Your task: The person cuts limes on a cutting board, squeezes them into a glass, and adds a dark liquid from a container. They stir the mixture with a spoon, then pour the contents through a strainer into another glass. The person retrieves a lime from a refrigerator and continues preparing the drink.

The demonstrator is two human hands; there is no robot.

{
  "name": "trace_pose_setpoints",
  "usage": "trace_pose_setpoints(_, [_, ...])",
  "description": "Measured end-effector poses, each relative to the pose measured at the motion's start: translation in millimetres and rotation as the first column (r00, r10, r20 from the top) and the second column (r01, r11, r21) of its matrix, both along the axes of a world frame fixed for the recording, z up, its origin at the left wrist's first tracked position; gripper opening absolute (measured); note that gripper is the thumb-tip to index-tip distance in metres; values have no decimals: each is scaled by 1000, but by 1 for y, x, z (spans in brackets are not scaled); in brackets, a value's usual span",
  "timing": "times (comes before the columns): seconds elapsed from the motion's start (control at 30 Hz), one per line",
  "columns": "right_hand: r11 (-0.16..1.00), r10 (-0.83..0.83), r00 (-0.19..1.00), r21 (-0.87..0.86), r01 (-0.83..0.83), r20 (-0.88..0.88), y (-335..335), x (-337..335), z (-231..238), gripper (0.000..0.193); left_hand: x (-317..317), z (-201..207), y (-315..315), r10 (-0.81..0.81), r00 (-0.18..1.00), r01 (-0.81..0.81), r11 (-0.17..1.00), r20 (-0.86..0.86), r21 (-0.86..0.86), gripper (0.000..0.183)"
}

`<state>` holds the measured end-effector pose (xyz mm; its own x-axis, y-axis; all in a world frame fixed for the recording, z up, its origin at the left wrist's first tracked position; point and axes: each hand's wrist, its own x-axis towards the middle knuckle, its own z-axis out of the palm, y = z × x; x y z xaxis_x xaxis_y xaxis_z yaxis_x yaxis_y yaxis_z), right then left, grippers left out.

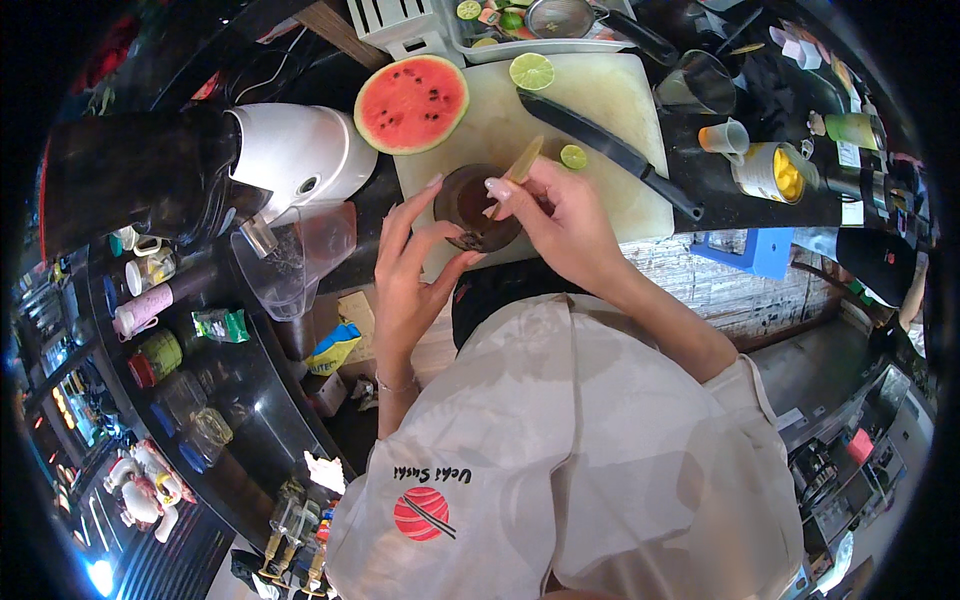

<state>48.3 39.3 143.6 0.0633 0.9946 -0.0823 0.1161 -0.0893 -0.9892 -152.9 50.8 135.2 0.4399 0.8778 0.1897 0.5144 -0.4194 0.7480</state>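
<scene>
the brown round bowl (462,190) is at the near edge of the cutting board (625,100). the left hand (412,250) curls, thumb and finger pinching its rim, a good spot: it looks stiff, maybe slippery. the right hand (568,212) pinches a pale yellow piece (527,158), perhaps soft. the beige top (660,450) has dark letters.

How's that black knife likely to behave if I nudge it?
The black knife looks stiff, its blade long and straight. Lying flat on the cutting board, it would probably slide rather than roll. Its handle overhangs the board's edge, so pressing there might tip it.
</scene>
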Motion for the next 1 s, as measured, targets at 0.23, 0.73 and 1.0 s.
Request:
trace_pose_setpoints(0.23, [986, -116, 971, -145, 87, -209, 6, 15, -6, 27, -2, 1, 0, -28, 999, 28, 1000, 17, 12, 35])
trace_pose_setpoints(0.73, [926, -245, 928, -352, 137, -282, 4, 26, -14, 27, -3, 19, 11, -97, 988, 94, 995, -120, -32, 31])
trace_pose_setpoints(1.0, [935, -244, 915, -328, 134, -322, -1, 27, -20, 28, -5, 13, 15, -96, 990, 92, 995, -100, -42, 23])
